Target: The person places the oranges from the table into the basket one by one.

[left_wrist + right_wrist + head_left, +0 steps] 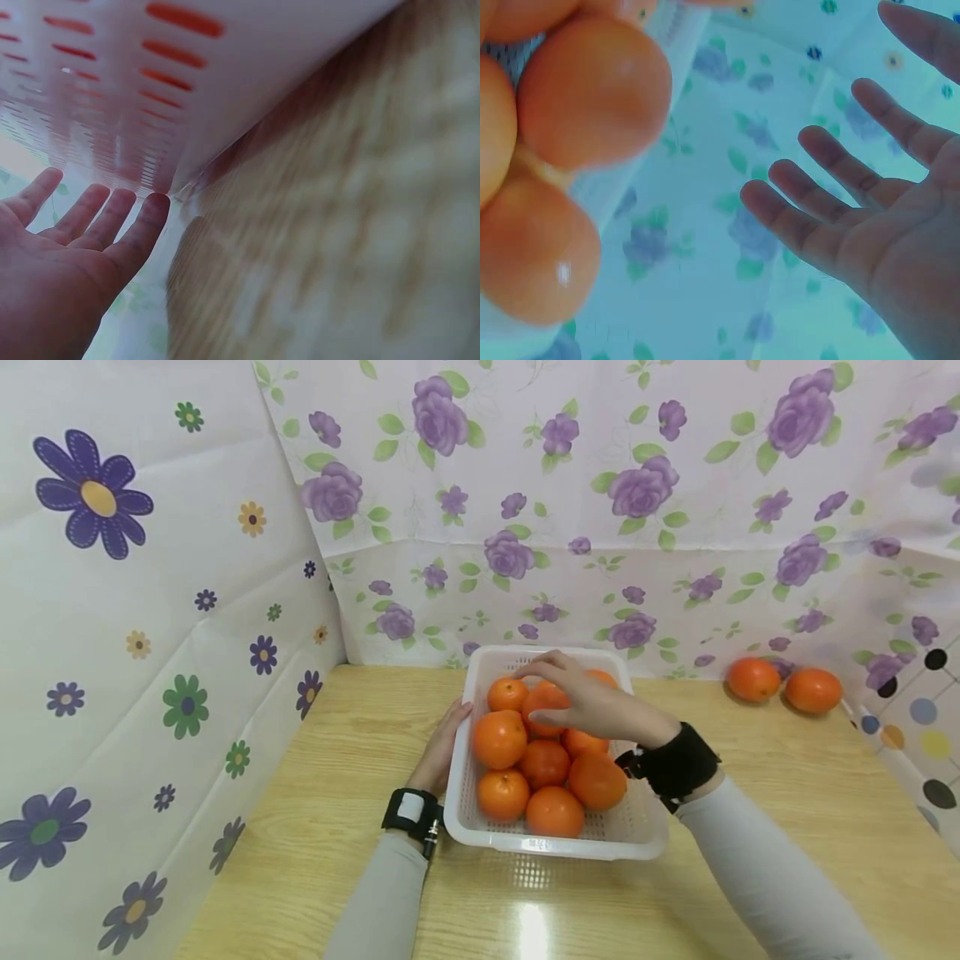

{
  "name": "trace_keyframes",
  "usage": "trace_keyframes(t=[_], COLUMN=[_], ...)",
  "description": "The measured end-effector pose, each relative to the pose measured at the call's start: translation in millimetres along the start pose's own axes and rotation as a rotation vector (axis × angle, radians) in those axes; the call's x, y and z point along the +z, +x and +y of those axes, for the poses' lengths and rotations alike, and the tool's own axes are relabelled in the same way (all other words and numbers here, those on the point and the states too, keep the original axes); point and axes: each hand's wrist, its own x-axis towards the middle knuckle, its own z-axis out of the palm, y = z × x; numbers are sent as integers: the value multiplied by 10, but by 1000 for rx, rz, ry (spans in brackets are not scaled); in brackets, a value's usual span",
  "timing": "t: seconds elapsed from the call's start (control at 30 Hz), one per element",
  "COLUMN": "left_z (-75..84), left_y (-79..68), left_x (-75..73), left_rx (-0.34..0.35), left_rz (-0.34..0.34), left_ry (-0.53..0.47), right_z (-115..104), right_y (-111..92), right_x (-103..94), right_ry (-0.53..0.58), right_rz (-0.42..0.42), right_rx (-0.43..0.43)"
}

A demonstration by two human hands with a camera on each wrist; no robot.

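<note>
A white plastic basket (652, 827) with slotted walls stands on the table, holding several round orange fruits (544, 764) whose exact kind I cannot tell. My left hand (442, 752) is at the basket's left side, and its fingertips reach the upper wall. In the left wrist view that hand (82, 240) has its fingers extended beside the slotted wall. Above the fruits at the back of the basket is my right hand (581, 697), fingers spread and slightly bent. The right wrist view shows that hand (885, 202) with nothing in it, apart from the fruits (592, 94).
Two orange-red fruits, one on the left (753, 680) and one on the right (813, 691), lie at the back right of the wooden table (765, 793). Flowered sheets (525, 510) hang behind the table and along its left side. A dotted covering (922, 727) borders the right.
</note>
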Motion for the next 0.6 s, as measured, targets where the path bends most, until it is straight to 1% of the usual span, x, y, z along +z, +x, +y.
trace_keyframes(t=[0.07,0.37,0.5,0.6], left_z=[-4,-5,-6,-5], left_y=[0,8,11,8], left_x=[-4,1,-5,-5], left_rx=[0,1,7,9], left_rz=[5,5,0,-2], left_ry=[-2,-21,-18,-16], right_z=[58,400,505,581], right_y=[-57,-414,-585,-701], right_x=[-93,-489,-588,-617], right_ry=[5,0,25,48], right_rz=[33,251,330,381], right_rx=[-8,62,115,166])
